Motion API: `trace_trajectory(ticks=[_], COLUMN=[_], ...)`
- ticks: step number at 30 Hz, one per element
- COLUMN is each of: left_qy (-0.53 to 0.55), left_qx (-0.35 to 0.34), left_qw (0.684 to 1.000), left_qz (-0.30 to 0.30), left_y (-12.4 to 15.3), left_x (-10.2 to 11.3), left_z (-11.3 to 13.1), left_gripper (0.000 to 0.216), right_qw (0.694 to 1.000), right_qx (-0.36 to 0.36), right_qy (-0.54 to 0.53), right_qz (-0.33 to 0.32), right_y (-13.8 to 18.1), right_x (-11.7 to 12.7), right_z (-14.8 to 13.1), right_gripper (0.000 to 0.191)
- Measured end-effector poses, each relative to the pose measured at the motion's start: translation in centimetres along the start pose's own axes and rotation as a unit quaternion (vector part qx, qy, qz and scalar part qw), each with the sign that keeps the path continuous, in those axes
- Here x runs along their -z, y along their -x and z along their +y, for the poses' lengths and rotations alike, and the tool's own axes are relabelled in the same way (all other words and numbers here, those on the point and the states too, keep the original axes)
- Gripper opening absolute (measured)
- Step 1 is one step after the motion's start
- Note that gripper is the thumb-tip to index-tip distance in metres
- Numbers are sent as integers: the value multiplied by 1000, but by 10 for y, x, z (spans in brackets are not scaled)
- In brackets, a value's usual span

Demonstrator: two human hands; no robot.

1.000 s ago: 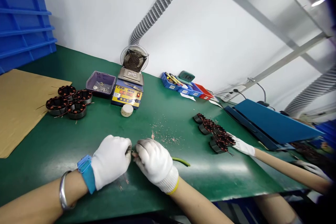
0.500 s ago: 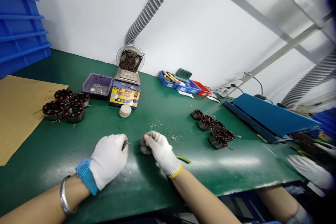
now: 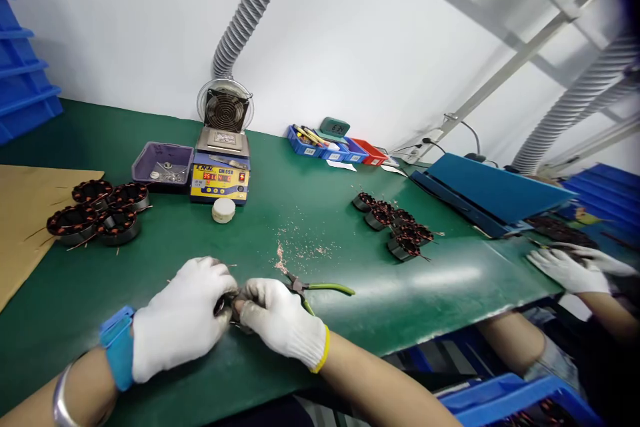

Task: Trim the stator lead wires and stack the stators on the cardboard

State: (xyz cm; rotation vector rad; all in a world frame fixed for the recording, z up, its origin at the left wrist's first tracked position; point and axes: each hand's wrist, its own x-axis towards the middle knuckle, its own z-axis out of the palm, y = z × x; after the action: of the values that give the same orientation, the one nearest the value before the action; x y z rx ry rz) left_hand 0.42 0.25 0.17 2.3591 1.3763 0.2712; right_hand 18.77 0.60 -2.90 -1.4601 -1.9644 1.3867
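Observation:
My left hand (image 3: 183, 317), in a white glove with a blue strap at the wrist, is closed around a motor stator (image 3: 220, 305). Only a dark curved edge and a few thin wire ends of it show; the rest is hidden by the fingers. Pressed up against it, my right hand (image 3: 280, 317) has thumb and fingertips pinched at the stator's side, and the exact part gripped is hidden. Just beyond the right hand, green-handled cutters (image 3: 299, 285) lie on the green bench mat (image 3: 320, 320). Pinkish clippings (image 3: 300, 250) are scattered by their tips.
Stators stand in groups, one at left (image 3: 117, 227) by a cardboard sheet (image 3: 30, 227), another at right (image 3: 403, 243). Behind are a purple bin (image 3: 163, 188), a yellow-fronted soldering unit (image 3: 220, 180) and a round white tin (image 3: 223, 210). A co-worker's gloved hands (image 3: 570, 270) are far right.
My hands, apart before, have come together at the stator, with the right hand moving left. The view has shifted, and the cutters, earlier mostly covered by my right hand, now show.

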Motion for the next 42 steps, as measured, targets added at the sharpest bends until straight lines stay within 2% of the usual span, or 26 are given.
trace_trajectory(ticks=[4,8,10,13,15,18,22,25,29,33,35,36,37,38,39,41,42], left_qy=[-21,-11,-7,-1,3,4,8,1,-7,-7,-3,0,2,3,2,-5,-10], left_qx=[27,55,64,67,65,61,56,48,34,42,43,42,41,40,40,40,40], left_qw=[999,998,998,998,998,998,998,998,997,996,996,996,996,996,996,996,996], left_qz=[-13,-3,2,10,14,17,25,42,69,84,84,83,81,80,81,82,85], left_y=[-5,-7,-7,-6,-6,-6,-7,-7,-7,-6,-6,-7,-7,-7,-8,-8,-8], left_x=[-8,-10,-10,-10,-10,-10,-12,-16,-21,-22,-22,-22,-21,-21,-21,-21,-22], left_z=[0,-1,0,1,1,1,0,-2,-2,-2,-2,-1,-1,-1,-1,-1,-2], left_gripper=[14,17,17,16,16,17,17,17,16,15,15,15,15,15,15,16,17], right_qw=[994,976,979,994,993,987,983,983,986,984,987,984,970,943,903,824,804], right_qx=[-1,-39,-46,-9,14,51,124,119,77,68,89,120,168,225,283,363,378], right_qy=[-109,-216,-198,-107,-104,-138,-56,-26,-84,-136,-84,-25,53,143,234,373,412], right_qz=[22,-13,-24,28,62,72,123,141,122,95,105,132,165,199,223,224,205], right_y=[-4,-4,-1,0,-2,-7,-7,-5,-3,5,9,9,9,8,6,-1,-4], right_x=[-7,-8,-6,-3,-2,-3,-3,-4,-8,-13,-12,-11,-9,-6,-3,3,6], right_z=[18,16,14,13,13,11,6,5,7,9,12,13,15,16,16,15,14], right_gripper=[16,13,11,11,17,21,22,19,17,21,23,24,26,28,28,23,19])
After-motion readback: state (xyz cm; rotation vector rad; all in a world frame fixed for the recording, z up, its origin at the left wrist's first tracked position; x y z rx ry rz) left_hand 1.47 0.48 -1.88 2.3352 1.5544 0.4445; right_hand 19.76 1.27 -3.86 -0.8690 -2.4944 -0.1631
